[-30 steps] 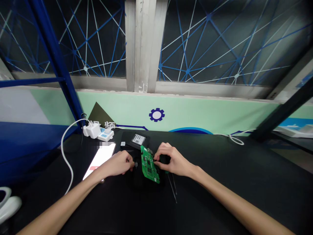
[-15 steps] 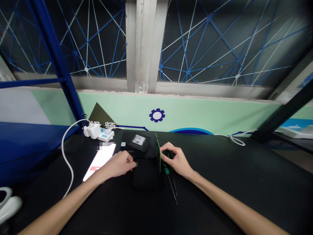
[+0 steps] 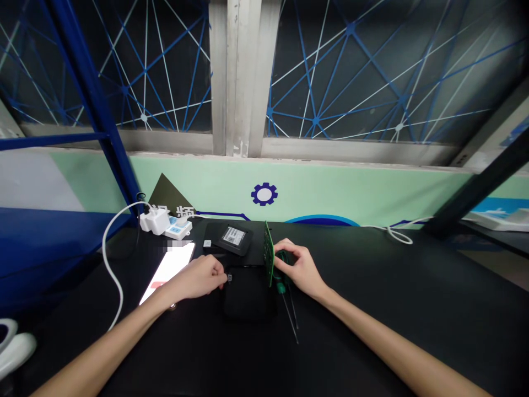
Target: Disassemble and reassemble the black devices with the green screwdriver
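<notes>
Green circuit board (image 3: 269,259) is standing on edge, pinched upright by the right hand (image 3: 295,269) in a narrow grip, clear of the black box (image 3: 248,298), while the left hand (image 3: 198,277) is pinching a small dark part (image 3: 230,278).

The rectangular printed circuit board (image 3: 269,255) is green, the matte desk (image 3: 372,331) black, and the glass window panes (image 3: 351,71) carry a blue-and-white geometric line network.

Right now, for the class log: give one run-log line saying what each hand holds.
left hand: pinching small black part | right hand: gripping green circuit board, on edge
</notes>
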Motion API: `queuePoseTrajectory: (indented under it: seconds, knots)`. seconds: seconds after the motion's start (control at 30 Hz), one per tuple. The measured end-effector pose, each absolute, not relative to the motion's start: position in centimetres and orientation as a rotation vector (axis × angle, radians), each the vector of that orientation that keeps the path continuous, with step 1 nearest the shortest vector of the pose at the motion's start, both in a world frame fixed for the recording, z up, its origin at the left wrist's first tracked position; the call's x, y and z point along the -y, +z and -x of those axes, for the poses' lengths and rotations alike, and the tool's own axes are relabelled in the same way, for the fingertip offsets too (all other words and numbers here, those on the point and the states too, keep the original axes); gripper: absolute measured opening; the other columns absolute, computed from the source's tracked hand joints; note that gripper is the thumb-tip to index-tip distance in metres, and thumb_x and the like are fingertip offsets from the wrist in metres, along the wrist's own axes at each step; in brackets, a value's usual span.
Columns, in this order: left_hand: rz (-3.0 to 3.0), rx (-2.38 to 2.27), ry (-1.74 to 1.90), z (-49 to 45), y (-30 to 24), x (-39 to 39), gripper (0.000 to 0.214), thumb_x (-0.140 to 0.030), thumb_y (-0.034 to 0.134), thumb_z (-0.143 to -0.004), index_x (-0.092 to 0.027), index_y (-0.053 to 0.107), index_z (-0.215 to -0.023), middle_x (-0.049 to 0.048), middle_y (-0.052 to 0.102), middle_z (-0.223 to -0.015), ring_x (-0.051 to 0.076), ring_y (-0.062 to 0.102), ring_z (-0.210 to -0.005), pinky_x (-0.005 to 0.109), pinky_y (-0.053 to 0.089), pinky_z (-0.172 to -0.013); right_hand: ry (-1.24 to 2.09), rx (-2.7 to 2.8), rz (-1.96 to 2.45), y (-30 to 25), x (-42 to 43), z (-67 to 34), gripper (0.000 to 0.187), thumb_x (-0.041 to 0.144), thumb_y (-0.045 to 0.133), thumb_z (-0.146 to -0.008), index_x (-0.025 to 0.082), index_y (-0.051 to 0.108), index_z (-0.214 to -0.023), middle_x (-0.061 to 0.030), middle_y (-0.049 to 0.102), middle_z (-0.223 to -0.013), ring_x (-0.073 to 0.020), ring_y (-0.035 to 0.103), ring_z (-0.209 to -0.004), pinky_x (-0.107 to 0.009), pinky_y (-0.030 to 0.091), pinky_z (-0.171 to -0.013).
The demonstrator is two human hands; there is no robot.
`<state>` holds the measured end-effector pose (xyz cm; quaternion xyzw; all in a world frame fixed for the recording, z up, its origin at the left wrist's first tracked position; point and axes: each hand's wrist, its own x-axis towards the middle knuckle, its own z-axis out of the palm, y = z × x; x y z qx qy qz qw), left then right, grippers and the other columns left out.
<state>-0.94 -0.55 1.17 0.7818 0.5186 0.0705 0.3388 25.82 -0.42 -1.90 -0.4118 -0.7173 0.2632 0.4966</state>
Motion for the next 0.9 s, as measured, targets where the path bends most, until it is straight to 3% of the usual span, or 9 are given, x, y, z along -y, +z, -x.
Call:
queuePoseTrajectory:
  seconds: [0.7,0.9]
  knots:
    - [-2.095,-1.457,0.234,0.56,1.39,0.6,0.024,-0.027,0.05,-0.082,-0.021,0.056,-0.059,-0.0028,0.055,-0.049,0.016,0.053,-0.052,0.026,0.032,-0.054,0.6,1.78,0.944,-1.69,0.83,-25.62,0.018,0.039,0.072,-0.084,0.022,0.072,-0.077,-0.0051,0.066,-0.079,-0.0226,0.06,-0.082,-0.038,0.048,-0.077]
    - [-2.106,-1.441,0.242,0.56,1.4,0.66,0.025,-0.023,0.049,-0.081,-0.021,0.045,-0.056,-0.0037,0.052,-0.051,0.015,0.05,-0.052,0.026,0.028,-0.053,0.543,1.971,0.954,-1.54,1.3,-25.24,0.01,0.031,0.072,-0.084,0.023,0.072,-0.078,-0.0053,0.068,-0.081,-0.023,0.059,-0.085,-0.04,0.049,-0.081]
